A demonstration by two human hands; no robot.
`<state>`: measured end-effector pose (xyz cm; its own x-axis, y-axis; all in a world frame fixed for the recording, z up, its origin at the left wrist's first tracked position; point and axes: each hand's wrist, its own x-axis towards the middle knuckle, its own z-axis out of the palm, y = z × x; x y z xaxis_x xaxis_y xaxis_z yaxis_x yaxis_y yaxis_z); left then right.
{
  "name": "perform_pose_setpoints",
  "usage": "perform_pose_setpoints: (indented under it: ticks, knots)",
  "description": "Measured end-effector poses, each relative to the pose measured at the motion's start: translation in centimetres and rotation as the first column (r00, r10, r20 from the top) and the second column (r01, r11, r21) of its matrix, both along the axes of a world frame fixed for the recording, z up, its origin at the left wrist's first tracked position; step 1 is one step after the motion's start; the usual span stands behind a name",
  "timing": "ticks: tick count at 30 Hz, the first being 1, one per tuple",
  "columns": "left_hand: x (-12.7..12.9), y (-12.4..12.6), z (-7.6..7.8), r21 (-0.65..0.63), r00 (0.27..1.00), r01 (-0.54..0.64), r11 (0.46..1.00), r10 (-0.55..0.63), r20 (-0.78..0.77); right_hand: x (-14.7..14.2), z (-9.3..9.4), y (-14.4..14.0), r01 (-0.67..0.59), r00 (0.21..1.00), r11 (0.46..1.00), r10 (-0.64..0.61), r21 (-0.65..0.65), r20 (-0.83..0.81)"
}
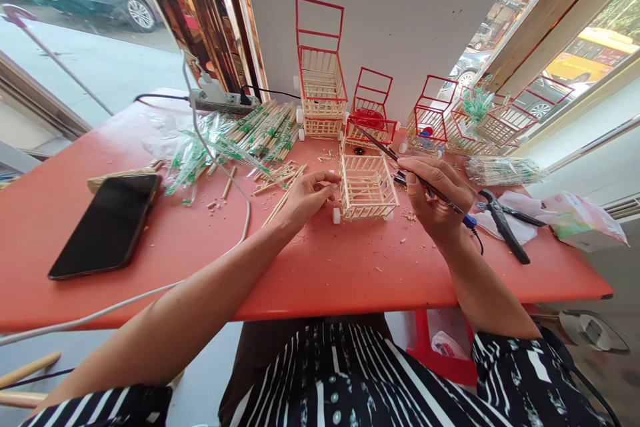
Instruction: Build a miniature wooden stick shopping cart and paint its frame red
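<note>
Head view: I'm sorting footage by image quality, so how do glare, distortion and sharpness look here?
In the head view, pale glare washes out the far left of the red table; also in the head view, the phone looks stretched, likely wide-angle distortion; in that same view, the left hand, right hand and small cart look fairly sharp.

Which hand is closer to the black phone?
Left. The left hand is between the phone and the nearest wooden cart; the right hand is farther, beyond the cart's other side.
</note>
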<state>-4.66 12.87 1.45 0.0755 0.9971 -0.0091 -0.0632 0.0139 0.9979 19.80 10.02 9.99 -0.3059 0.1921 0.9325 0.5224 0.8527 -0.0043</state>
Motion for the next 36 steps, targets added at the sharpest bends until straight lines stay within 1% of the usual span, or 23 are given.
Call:
perform_pose_setpoints:
  ticks: [4, 8, 12, 21, 29, 36]
  knots:
    - [0.1, -0.02, 0.1, -0.012, 1.0, -0.006, 1.0, 0.006, 0.007, -0.16, 0.15, -0.1, 0.008, 0.999, 1.0, -0.008, 0.002, -0.035]
    - [0.13, 0.01, 0.07, -0.012, 1.0, -0.008, 1.0, 0.008, 0.002, -0.18, 0.16, -0.1, 0.016, 1.0, 1.0, -0.016, 0.004, -0.011]
    - [0.08, -0.03, 0.06, -0.008, 1.0, -0.004, 1.0, 0.004, -0.005, -0.21, 0.14, -0.13, 0.015, 0.999, 1.0, -0.015, -0.001, -0.034]
    - [0.1, -0.03, 0.16, -0.01, 1.0, -0.007, 1.0, 0.007, -0.008, -0.1, 0.07, -0.12, 0.023, 0.999, 0.999, -0.024, -0.024, -0.025]
    - [0.19, 0.01, -0.09, 0.005, 1.0, -0.014, 1.0, 0.014, 0.001, -0.29, 0.23, -0.39, -0.064, 0.998, 0.997, 0.064, -0.05, -0.017]
    - [0.16, 0.01, -0.16, 0.002, 1.0, -0.01, 1.0, 0.01, -0.01, -0.19, 0.21, -0.59, -0.048, 0.999, 0.998, 0.049, -0.047, 0.008]
